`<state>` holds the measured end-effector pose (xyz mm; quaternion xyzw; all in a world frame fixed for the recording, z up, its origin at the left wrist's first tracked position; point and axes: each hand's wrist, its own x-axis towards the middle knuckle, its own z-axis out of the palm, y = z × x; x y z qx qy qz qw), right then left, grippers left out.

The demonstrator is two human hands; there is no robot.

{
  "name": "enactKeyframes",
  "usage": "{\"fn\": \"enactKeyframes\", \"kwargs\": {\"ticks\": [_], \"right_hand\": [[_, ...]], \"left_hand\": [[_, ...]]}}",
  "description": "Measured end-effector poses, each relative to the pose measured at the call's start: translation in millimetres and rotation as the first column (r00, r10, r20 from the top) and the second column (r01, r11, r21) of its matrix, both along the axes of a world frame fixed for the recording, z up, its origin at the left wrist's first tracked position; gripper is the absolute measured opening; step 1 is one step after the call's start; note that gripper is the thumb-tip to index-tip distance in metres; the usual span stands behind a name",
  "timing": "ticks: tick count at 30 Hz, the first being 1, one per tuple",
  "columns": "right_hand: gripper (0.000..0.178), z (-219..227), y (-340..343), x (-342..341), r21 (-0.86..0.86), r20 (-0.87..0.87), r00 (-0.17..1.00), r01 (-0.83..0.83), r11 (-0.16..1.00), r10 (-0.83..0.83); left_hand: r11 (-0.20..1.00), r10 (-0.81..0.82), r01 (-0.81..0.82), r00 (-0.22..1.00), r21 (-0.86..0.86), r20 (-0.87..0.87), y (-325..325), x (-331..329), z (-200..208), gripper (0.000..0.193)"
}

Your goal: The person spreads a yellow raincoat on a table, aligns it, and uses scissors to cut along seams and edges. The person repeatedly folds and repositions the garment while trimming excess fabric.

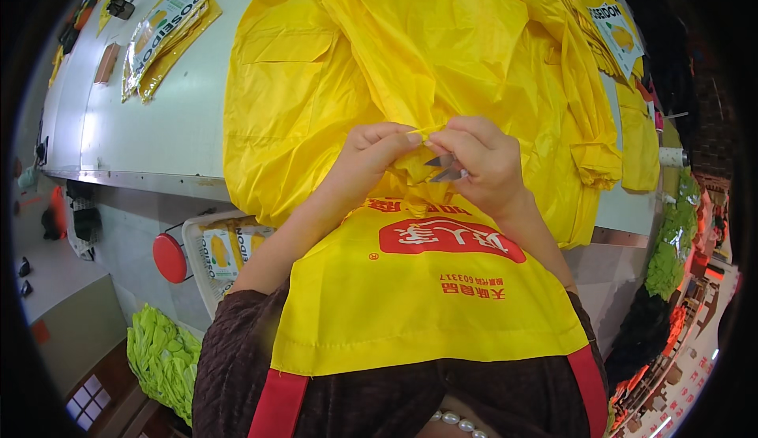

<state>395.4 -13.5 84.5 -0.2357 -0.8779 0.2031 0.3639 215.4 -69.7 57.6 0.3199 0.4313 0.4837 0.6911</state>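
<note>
A yellow raincoat (489, 59), thin and shiny, is spread over the table and hangs over its near edge towards me. My left hand (365, 157) pinches a small fold of it between thumb and fingertips. Right beside it, my right hand (488, 161) is closed, its thumb and forefinger on the same bit of fabric. Small dark-bladed thread snips (444, 171) stick out from under the right fingers, blades pointing left. Their grip is hidden in the palm. The fingertips cover the exact spot being pinched.
Packaged yellow garments (170, 35) lie on the white table (134, 134) at left, near a small brown block (107, 63). More folded yellow garments (638, 134) lie at right. Below the table's left side are a red round stool (169, 258) and a white bin (199, 268) holding packages.
</note>
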Motion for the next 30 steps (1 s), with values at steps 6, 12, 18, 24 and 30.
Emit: {"fn": "enactKeyframes", "kwargs": {"ticks": [6, 12, 18, 24, 30], "right_hand": [[0.023, 17, -19, 5, -0.215, -0.108, 0.952, -0.303, 0.928, 0.286], [0.023, 27, 4, 35, -0.444, 0.098, 0.992, -0.028, 0.896, 0.08], [0.027, 16, 17, 37, -0.136, 0.302, 0.953, 0.015, 0.991, 0.027], [0.03, 12, 22, 33, -0.034, 0.323, 0.942, -0.086, 0.996, 0.093], [0.026, 8, 22, 28, -0.004, 0.305, 0.948, -0.093, 0.996, 0.09]], "left_hand": [[0.998, 0.056, -0.056, 0.998, -0.01, 0.027, 1, 3, -6, 0.017], [1.0, 0.006, -0.004, 0.997, -0.018, 0.072, 0, -2, -11, 0.021], [1.0, 0.012, -0.012, 1.0, 0.0, 0.003, 0, 2, -2, 0.024], [1.0, 0.025, -0.025, 1.0, 0.004, -0.002, 0, 3, -1, 0.026], [0.998, -0.055, 0.055, 0.997, 0.004, 0.056, 1, -4, -9, 0.022]]}}
